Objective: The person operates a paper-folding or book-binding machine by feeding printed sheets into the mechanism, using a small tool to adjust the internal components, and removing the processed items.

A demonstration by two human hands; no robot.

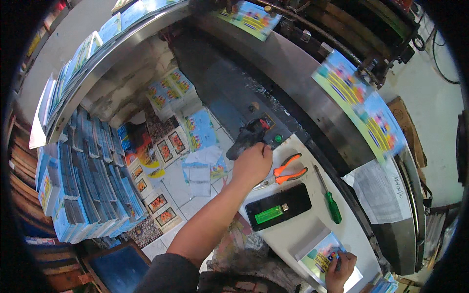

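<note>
My left hand (254,163) reaches past the near edge of a pale worktop (288,232), its fingers curled. It overlaps a dark, cloth-like thing (244,139) by the machine's control panel; what the fingers hold, if anything, is hidden. At the lower right, my right hand (340,269) grips the right side of a blue and yellow booklet (317,259) lying on the worktop. Between the hands is a black phone (298,200) with a green lighter (268,214) on top. Orange-handled pliers (288,171) and a green-handled screwdriver (333,207) lie beyond it.
A green button (278,138) sits on the panel. Printed sheets (361,105) rest along the curved metal machine rail. Tall booklet stacks (93,190) stand at left, with more booklets (73,83) along another rail. Loose prints (200,129) lie on the tiles below.
</note>
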